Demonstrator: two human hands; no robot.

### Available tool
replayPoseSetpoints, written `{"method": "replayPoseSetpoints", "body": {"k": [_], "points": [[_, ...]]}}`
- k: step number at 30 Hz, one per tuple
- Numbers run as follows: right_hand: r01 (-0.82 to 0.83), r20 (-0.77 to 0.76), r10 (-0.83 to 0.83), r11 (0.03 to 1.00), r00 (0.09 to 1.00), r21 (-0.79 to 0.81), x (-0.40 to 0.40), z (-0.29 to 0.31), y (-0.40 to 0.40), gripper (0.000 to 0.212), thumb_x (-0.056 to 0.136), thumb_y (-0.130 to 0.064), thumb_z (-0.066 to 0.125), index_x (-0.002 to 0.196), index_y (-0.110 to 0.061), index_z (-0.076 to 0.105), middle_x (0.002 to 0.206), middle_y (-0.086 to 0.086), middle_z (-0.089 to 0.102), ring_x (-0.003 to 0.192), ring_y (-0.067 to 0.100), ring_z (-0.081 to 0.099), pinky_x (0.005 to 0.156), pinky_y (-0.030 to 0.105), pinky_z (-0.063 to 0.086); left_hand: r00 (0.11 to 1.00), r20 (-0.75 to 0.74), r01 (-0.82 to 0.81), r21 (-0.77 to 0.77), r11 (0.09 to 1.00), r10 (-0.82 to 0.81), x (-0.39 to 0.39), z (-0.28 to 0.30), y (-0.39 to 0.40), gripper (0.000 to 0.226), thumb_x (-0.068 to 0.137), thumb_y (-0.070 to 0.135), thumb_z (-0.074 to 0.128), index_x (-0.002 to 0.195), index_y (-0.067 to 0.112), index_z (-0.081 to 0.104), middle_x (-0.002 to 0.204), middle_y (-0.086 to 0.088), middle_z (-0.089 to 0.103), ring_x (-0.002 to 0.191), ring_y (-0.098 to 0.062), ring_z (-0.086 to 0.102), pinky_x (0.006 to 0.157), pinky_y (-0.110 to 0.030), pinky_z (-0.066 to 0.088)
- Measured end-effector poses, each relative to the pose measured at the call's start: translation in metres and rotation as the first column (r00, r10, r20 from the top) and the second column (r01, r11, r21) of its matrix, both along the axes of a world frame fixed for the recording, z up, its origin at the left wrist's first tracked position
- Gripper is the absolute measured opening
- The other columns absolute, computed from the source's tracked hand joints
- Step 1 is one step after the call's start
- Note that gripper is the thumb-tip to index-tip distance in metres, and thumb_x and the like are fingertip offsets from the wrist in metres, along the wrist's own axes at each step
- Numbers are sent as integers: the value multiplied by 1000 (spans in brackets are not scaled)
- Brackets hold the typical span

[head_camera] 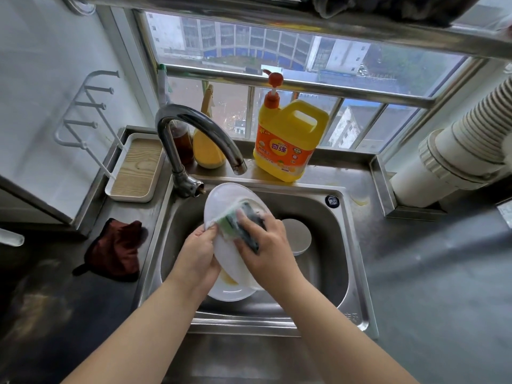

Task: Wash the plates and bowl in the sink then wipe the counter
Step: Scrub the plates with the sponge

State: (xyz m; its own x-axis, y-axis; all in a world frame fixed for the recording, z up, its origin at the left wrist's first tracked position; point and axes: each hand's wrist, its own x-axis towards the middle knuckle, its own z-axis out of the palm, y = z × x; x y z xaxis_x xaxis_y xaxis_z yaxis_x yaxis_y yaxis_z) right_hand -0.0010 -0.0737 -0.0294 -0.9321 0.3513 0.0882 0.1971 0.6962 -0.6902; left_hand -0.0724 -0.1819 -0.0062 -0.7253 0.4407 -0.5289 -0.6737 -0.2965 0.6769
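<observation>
1. Right now both hands are over the sink [357, 261], working one white plate [227, 200].
2. Left hand [198, 256] is clamped on the plate's left rim, thumb on the face, fingers behind. Plate is held tilted, top edge just below the tap [194, 126].
3. Right hand [266, 245] is closed on a sponge [235, 220], green and dark, pressed flat to the plate's face. Suds show around the sponge.
4. Second plate [232, 293] lies in the basin under the held one, yellowish smear on it near the left wrist.
5. Bowl [297, 235] sits in the basin to the right of the right hand, partly hidden by it. Can't tell whether it's upright or turned over.
6. No water visible at the spout.
7. Yellow soap jug [288, 142] with orange pump stands on the ledge behind the sink, by the window. Two smaller bottles [206, 145] stand left of it, behind the tap.
8. Dark red cloth [116, 250] lies crumpled on the counter [432, 286], just left of the sink.
9. Tray [138, 167] with a wood-grain base sits at the back left corner, white rack beside it on the wall side.
10. Small yellowish spill on the steel at the sink's back right corner.
</observation>
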Motion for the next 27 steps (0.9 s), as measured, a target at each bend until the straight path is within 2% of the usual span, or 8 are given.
{"method": "replayPoseSetpoints", "body": {"k": [2, 5, 11, 14, 17, 21, 24, 27], "points": [[-42, -34, 43, 998, 999, 41, 21, -10, -1, 50, 86, -35, 55, 136, -35, 50, 130, 8, 47, 115, 24, 40, 102, 31, 36, 1000, 14, -14, -3, 1000, 14, -5, 1, -4, 33, 104, 16, 32, 102, 4, 62, 81, -13, 75, 71, -22, 73, 56, -30, 58], [-12, -52, 14, 999, 999, 33, 50, -32, 8, 53, 81, -38, 56, 134, -38, 51, 127, 3, 49, 114, 15, 40, 101, 25, 35, 1000, 11, -29, -58, 998, 29, -9, -3, -10, 30, 104, 18, 35, 105, 4, 62, 81, -10, 75, 72, -18, 72, 57, -29, 59], [253, 20, -254, 948, 967, -194, 58, -46, 49, 50, 84, -29, 66, 132, -34, 51, 120, 3, 54, 109, 14, 47, 99, 27, 39, 998, 48, 47, -111, 993, -42, -10, -9, -23, 32, 103, 24, 39, 115, 6, 63, 105, -12, 72, 94, -21, 71, 77, -35, 59], [310, 122, -289, 925, 949, -220, 38, -34, 73, 46, 91, -28, 61, 136, -29, 50, 115, 3, 57, 108, 13, 47, 91, 20, 34, 993, 33, 118, -127, 985, -115, -4, -8, -28, 31, 102, 25, 41, 112, 8, 65, 103, -11, 73, 94, -22, 70, 78, -35, 59], [328, 175, -293, 916, 940, -232, 11, -25, 87, 49, 92, -35, 57, 140, -28, 46, 120, 5, 55, 115, 20, 49, 95, 31, 41, 982, 0, 186, -147, 972, -188, 1, -6, -26, 29, 98, 26, 46, 107, 9, 68, 100, -11, 72, 90, -22, 70, 75, -35, 56], [246, 149, -223, 955, 963, -163, -14, -10, 70, 53, 92, -38, 56, 142, -34, 41, 137, 5, 45, 125, 24, 39, 107, 43, 36, 964, -67, 240, -197, 951, -257, 7, -2, -16, 29, 101, 23, 41, 101, 8, 66, 84, -7, 74, 73, -16, 71, 60, -28, 55], [122, 110, -111, 987, 988, -106, -12, 1, 42, 50, 93, -35, 56, 142, -35, 42, 139, 2, 41, 124, 22, 36, 107, 36, 32, 961, -99, 231, -216, 949, -257, 7, -2, -10, 30, 102, 20, 39, 98, 5, 64, 76, -6, 73, 65, -14, 69, 53, -24, 54], [9, 20, -7, 994, 1000, -111, 4, -3, 23, 51, 90, -36, 57, 139, -37, 44, 132, 2, 44, 121, 21, 38, 109, 35, 30, 971, -101, 194, -190, 962, -216, 5, -6, -10, 31, 101, 19, 39, 95, 2, 65, 76, -9, 73, 65, -18, 69, 55, -26, 56]]}}
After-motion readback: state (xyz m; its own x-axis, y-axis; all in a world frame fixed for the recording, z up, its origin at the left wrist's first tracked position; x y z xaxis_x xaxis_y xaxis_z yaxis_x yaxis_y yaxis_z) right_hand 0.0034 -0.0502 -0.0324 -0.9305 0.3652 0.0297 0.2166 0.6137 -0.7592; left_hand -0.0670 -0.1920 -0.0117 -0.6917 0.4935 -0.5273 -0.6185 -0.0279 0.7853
